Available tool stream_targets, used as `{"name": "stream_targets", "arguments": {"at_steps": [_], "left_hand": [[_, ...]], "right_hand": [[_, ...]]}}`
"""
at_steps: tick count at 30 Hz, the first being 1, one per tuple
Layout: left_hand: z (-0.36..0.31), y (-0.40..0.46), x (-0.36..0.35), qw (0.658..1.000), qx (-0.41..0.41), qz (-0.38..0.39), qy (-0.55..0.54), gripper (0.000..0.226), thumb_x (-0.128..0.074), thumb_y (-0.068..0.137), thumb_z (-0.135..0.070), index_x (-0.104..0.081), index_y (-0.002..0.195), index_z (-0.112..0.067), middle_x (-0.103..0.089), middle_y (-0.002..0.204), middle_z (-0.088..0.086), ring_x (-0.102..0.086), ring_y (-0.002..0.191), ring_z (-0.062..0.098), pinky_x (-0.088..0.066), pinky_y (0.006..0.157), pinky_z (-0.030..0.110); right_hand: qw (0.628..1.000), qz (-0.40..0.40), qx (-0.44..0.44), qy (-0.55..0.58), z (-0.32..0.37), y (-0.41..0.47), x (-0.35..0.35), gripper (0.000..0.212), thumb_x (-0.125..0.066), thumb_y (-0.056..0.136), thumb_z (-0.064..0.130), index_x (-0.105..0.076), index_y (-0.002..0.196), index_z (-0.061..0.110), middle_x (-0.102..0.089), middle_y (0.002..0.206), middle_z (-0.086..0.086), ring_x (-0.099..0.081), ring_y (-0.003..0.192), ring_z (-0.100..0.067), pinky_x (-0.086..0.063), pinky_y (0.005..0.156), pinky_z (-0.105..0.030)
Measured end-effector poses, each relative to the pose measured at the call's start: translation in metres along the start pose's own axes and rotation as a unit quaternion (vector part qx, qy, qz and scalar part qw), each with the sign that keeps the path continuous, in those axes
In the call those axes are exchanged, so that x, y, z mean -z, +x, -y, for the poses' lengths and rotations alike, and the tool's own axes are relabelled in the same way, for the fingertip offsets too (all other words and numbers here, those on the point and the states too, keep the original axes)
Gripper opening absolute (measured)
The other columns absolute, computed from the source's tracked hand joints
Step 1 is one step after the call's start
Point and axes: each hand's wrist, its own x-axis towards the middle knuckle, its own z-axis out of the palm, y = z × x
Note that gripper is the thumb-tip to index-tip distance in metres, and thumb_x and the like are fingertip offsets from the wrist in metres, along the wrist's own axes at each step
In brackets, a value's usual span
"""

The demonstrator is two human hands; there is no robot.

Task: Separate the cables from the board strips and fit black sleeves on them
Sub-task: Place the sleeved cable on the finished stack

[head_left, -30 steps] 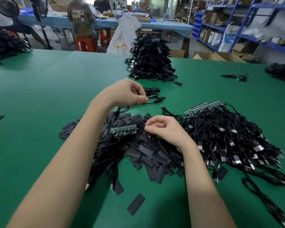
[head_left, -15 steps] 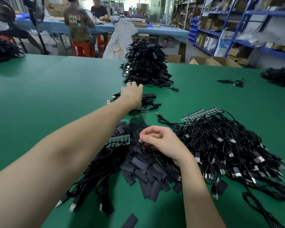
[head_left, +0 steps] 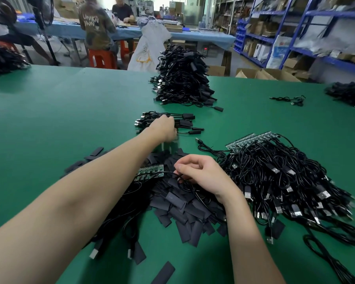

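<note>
Green table (head_left: 49, 119), head view only. Left hand (head_left: 165, 128) stretched to the small row of sleeved cables (head_left: 184, 121), probably laying one down; grip hidden, cannot tell. Right hand (head_left: 201, 175) curled, pinching a thin cable (head_left: 152, 174) beside the board strip (head_left: 151, 171), over the sleeves (head_left: 178, 203), ready for the next. Unsorted cables (head_left: 285, 181) just right; finished stack (head_left: 182, 78) beyond.

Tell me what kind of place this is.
Most likely a small electronics assembly workshop: a green work table heaped with black cables, circuit board strips and black sleeves, with blue stock shelves behind.
</note>
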Motion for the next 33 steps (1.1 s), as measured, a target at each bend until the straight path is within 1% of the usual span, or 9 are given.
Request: {"name": "stream_targets", "arguments": {"at_steps": [3,9,12,14,16,19,22,29,33], "left_hand": [[0.016,-0.008,-0.004,0.999,-0.028,-0.007,-0.034,0.026,-0.049,0.103,-0.029,-0.055,0.111,-0.004,-0.058,0.121,0.02,-0.055,0.109,0.034,-0.046,0.094,0.042],[0.031,-0.046,-0.018,0.988,-0.049,-0.062,-0.133,0.027,-0.054,0.1,-0.039,-0.06,0.098,-0.013,-0.067,0.102,0.009,-0.055,0.09,0.023,-0.042,0.078,0.033],[0.034,-0.076,-0.025,0.978,-0.034,-0.098,-0.183,0.027,-0.053,0.101,-0.039,-0.059,0.091,-0.015,-0.064,0.087,0.003,-0.057,0.083,0.024,-0.036,0.071,0.03],[0.038,-0.097,-0.031,0.971,-0.013,-0.122,-0.206,0.027,-0.051,0.101,-0.04,-0.055,0.089,-0.017,-0.059,0.08,-0.002,-0.056,0.08,0.024,-0.036,0.07,0.032],[0.042,-0.114,-0.036,0.968,-0.004,-0.149,-0.202,0.029,-0.049,0.102,-0.041,-0.053,0.086,-0.018,-0.058,0.077,-0.003,-0.056,0.081,0.026,-0.036,0.069,0.034],[0.041,-0.13,-0.036,0.973,0.007,-0.165,-0.161,0.033,-0.043,0.104,-0.045,-0.051,0.081,-0.022,-0.062,0.079,0.004,-0.059,0.089,0.033,-0.038,0.07,0.036],[0.036,-0.136,-0.034,0.973,0.024,-0.165,-0.157,0.04,-0.041,0.104,-0.046,-0.048,0.072,-0.023,-0.065,0.078,0.006,-0.061,0.089,0.034,-0.038,0.067,0.036],[0.028,-0.137,-0.026,0.944,0.03,-0.197,-0.262,0.056,-0.045,0.102,-0.052,-0.041,0.057,-0.018,-0.043,0.049,-0.002,-0.046,0.056,0.018,-0.029,0.055,0.034],[0.025,-0.135,-0.019,0.945,0.058,-0.182,-0.265,0.068,-0.036,0.099,-0.065,-0.067,0.066,-0.015,-0.065,0.059,0.001,-0.062,0.067,0.023,-0.044,0.061,0.033]], "right_hand": [[1.0,-0.006,-0.001,-0.002,0.0,0.0,0.0,0.006,-0.07,0.095,0.032,-0.074,0.095,0.027,-0.079,0.09,0.008,-0.071,0.077,0.001,-0.047,0.063,-0.006],[1.0,-0.016,0.005,0.002,0.002,0.002,-0.003,0.006,-0.07,0.095,0.028,-0.074,0.095,0.023,-0.08,0.089,0.005,-0.072,0.075,-0.002,-0.049,0.064,-0.009],[1.0,-0.02,0.004,0.006,0.004,0.002,-0.01,0.004,-0.069,0.096,0.022,-0.073,0.095,0.02,-0.08,0.092,-0.002,-0.077,0.081,-0.015,-0.056,0.073,-0.023],[0.999,-0.019,0.0,0.037,0.007,0.003,-0.016,0.004,-0.068,0.096,0.015,-0.071,0.096,0.013,-0.079,0.094,-0.01,-0.077,0.077,-0.023,-0.057,0.063,-0.024],[0.999,-0.025,-0.012,0.041,0.01,0.004,-0.022,0.003,-0.068,0.096,0.012,-0.07,0.098,0.01,-0.078,0.095,-0.013,-0.078,0.074,-0.026,-0.054,0.056,-0.019],[0.996,-0.034,-0.031,0.077,0.015,0.007,-0.031,0.003,-0.07,0.094,0.007,-0.069,0.097,0.007,-0.076,0.089,-0.011,-0.077,0.075,-0.029,-0.06,0.063,-0.025],[0.995,-0.052,-0.039,0.073,0.018,0.007,-0.038,0.007,-0.074,0.09,0.005,-0.07,0.094,0.007,-0.074,0.082,-0.009,-0.075,0.069,-0.022,-0.061,0.066,-0.027],[0.992,-0.065,-0.043,0.101,0.018,0.008,-0.037,0.02,-0.088,0.078,0.011,-0.073,0.092,0.01,-0.077,0.075,0.001,-0.071,0.068,-0.009,-0.057,0.062,-0.019],[0.981,-0.041,-0.051,0.184,0.017,0.009,-0.04,0.017,-0.086,0.076,0.003,-0.073,0.086,0.006,-0.076,0.075,-0.001,-0.072,0.069,-0.01,-0.057,0.064,-0.018]]}}
